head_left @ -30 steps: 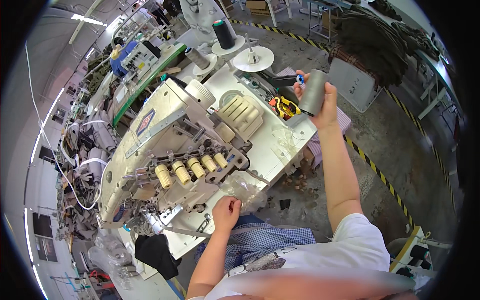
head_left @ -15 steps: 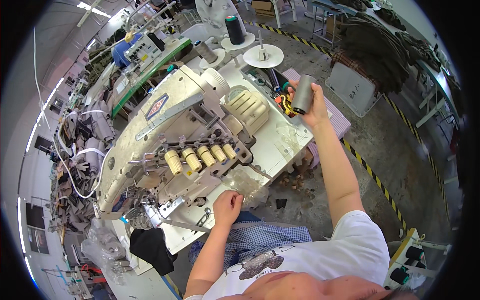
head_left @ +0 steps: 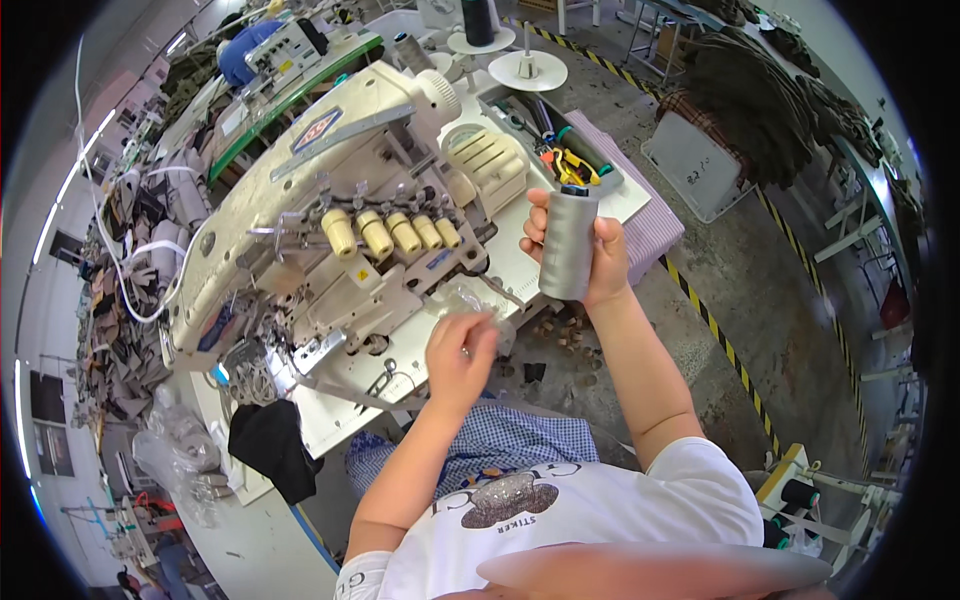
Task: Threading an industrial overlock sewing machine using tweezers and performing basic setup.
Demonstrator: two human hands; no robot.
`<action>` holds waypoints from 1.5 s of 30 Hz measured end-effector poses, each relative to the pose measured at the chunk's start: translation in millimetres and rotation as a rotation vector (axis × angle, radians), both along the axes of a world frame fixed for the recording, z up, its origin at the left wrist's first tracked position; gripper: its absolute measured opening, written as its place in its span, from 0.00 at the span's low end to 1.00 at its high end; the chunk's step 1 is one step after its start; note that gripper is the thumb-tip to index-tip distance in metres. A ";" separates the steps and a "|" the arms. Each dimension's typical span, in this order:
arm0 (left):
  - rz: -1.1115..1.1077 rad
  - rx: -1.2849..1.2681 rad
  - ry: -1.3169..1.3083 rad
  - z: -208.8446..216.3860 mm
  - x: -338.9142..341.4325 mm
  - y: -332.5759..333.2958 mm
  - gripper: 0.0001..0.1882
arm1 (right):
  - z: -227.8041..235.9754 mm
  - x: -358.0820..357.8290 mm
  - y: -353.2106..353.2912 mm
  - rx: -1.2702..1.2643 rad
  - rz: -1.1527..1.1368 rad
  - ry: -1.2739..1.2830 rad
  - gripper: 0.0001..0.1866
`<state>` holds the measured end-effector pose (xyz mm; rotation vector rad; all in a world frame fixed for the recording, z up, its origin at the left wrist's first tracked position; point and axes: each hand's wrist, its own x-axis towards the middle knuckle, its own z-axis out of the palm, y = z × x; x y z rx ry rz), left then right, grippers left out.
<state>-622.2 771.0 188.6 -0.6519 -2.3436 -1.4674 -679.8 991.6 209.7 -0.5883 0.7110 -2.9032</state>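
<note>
My right hand [head_left: 606,260] is wrapped round a grey cone of thread [head_left: 569,245]. The cone stands nearly upright, its dark core end at the top, above the front edge of the sewing machine's white table [head_left: 335,424]. Lower and to the left, my left hand [head_left: 462,362] hovers by that same edge, in front of a crumpled clear plastic bag [head_left: 462,298]. Its fingers are bent and their tips are smeared by motion, so whether they grip anything cannot be made out. The cream sewing machine [head_left: 290,165] with a row of tension knobs [head_left: 372,233] stands beyond.
A grey tray of tools [head_left: 565,150] lies beyond the cone. Farther back are a white spool disc [head_left: 527,70] and a dark thread cone [head_left: 478,22]. Scissors [head_left: 380,383] and black cloth [head_left: 272,450] lie at left. A white bin [head_left: 692,172] stands on the floor.
My right hand has brought the thread cone nearer, down and to the left, and turned it to face upright. My left hand has risen slightly and its fingers have loosened. The whole view has shifted.
</note>
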 end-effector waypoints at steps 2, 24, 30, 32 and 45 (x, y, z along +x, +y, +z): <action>-0.016 0.070 -0.082 29.8 3.3 25.2 0.15 | -3.0 10.2 -10.1 0.093 -0.020 0.046 0.45; -0.182 0.606 -0.606 44.2 14.5 8.9 0.02 | -3.2 44.1 1.6 0.701 -0.331 0.034 0.46; -0.096 0.626 -0.609 44.8 11.9 22.7 0.03 | -1.0 43.5 1.9 0.604 -0.333 0.016 0.47; -0.059 0.396 -0.323 54.0 7.9 39.1 0.05 | 0.4 44.1 -3.0 0.628 -0.320 0.056 0.47; -0.146 0.440 -0.402 55.0 3.6 41.6 0.02 | -12.2 45.6 -4.3 0.340 -0.243 0.074 0.44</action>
